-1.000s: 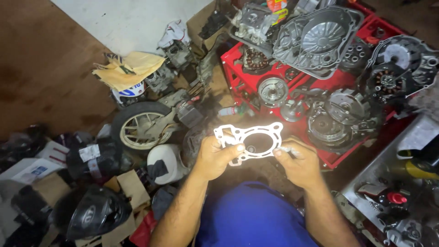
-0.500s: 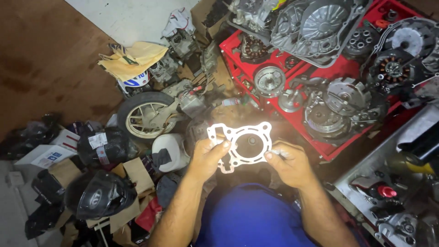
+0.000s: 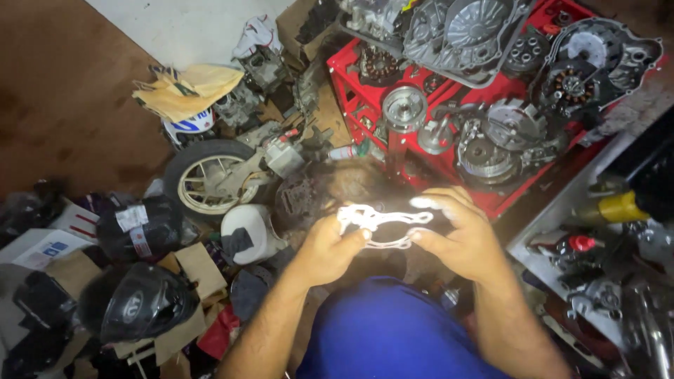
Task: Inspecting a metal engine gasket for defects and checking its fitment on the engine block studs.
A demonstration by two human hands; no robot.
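Over my lap, above the cluttered floor, I hold a thin white gasket (image 3: 382, 226) flat between both hands. My left hand (image 3: 326, 249) pinches its near-left edge, thumb on top and fingers curled under. My right hand (image 3: 460, 238) grips the right side, fingers wrapped over the far edge and thumb pressed on the near rim. Both hands are closed on the gasket; it touches nothing else. It is brightly lit and washed out, so I cannot make out its fine detail, only a large round opening and lobed corners.

Beyond my hands, at the far right of the floor, stands a red rack (image 3: 365, 105) loaded with engine parts: a ribbed engine cover (image 3: 477, 28) at the top, a stator (image 3: 572, 84) beside it, and a round flywheel (image 3: 405, 107) near the rack's left edge. To the left of the rack lies a small wheel (image 3: 207, 179) with cream spokes and a black tyre. Behind the wheel a yellow rag (image 3: 189, 88) is draped over other parts. Just left of my left forearm sits a white seat piece (image 3: 249, 235), and farther left, near the floor's near-left corner, a black helmet (image 3: 144, 302) rests on cardboard (image 3: 200, 267). My blue trousers (image 3: 393, 330) fill the near edge.
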